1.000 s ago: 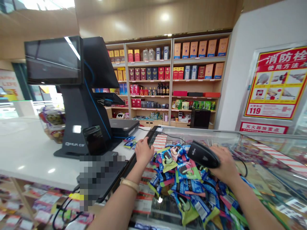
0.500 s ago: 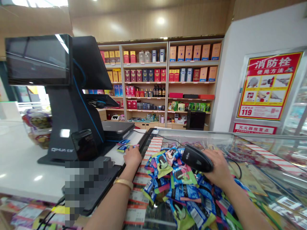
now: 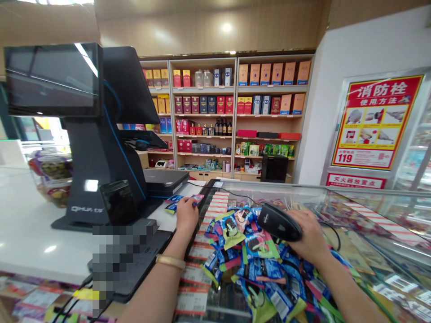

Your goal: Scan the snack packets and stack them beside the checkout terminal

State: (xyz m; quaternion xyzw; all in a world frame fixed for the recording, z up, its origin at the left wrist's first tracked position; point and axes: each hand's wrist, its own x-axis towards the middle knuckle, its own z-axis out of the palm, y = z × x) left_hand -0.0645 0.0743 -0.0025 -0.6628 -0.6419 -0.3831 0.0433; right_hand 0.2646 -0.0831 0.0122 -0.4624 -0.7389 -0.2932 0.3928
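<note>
In the head view, my right hand [image 3: 308,233] is wrapped around a black handheld barcode scanner [image 3: 279,222], held just above a heap of small snack packets [image 3: 261,246]. The packets are blue, green and pink, piled loosely on the glass counter top. My left hand [image 3: 187,214], with a bracelet at its wrist, is over the white counter edge. Its fingers are curled on a small snack packet [image 3: 199,197], whose pink and blue wrapper shows past them. Beside that hand lie other packets [image 3: 173,205] on the white counter.
A black point-of-sale terminal [image 3: 107,148] with two screens stands at left. Behind my left hand sits a dark flat device [image 3: 166,178]. The scanner's cable [image 3: 336,235] runs over the glass case. Shelves of boxes and bottles [image 3: 204,105] fill the back wall; a red fire-hydrant sign [image 3: 377,121] hangs right.
My left hand has turned and curled slightly at the counter edge, with a pink and blue wrapper showing past its fingers. The scanner has shifted barely to the right.
</note>
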